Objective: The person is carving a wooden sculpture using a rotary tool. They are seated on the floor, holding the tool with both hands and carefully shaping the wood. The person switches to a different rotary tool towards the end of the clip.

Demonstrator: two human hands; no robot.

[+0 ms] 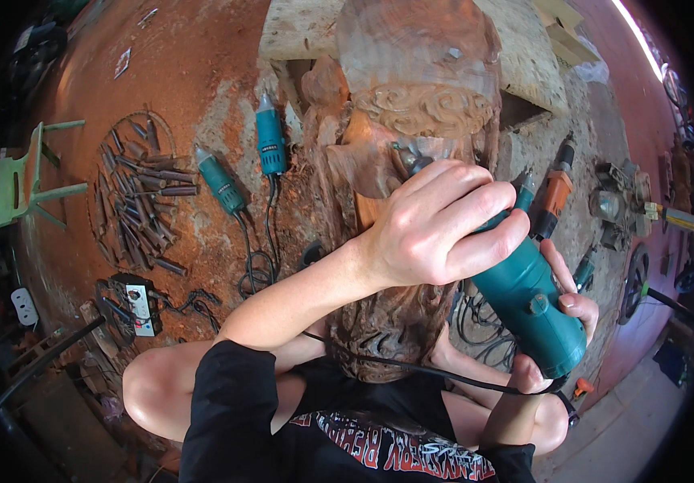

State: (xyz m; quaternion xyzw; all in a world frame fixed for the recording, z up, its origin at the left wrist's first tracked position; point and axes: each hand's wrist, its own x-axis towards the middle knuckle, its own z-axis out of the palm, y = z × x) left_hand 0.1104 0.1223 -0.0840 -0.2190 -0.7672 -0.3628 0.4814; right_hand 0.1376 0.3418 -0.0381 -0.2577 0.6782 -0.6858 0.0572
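Note:
With both hands I hold a teal die grinder (534, 310) over a brown wood carving (419, 111). My left hand (447, 221) is closed around the grinder's front part, its fingers curled over the top. My right hand (579, 310) grips the rear of the body from the right, thumb below and fingers on the far side. The tool's nose points up and left toward the wood; its tip meets a blurred patch, so I cannot tell whether it touches. A black cord (411, 366) runs from the grinder's rear across the carving's near end.
Teal grinders (270, 137) lie left of the carving, near a heap of chisels (141, 197). A power box (140, 310) and green chair (12, 183) stand farther left. An orange-black tool (556, 193) and tangled cords (484, 326) lie right. A wooden board (298, 30) is behind.

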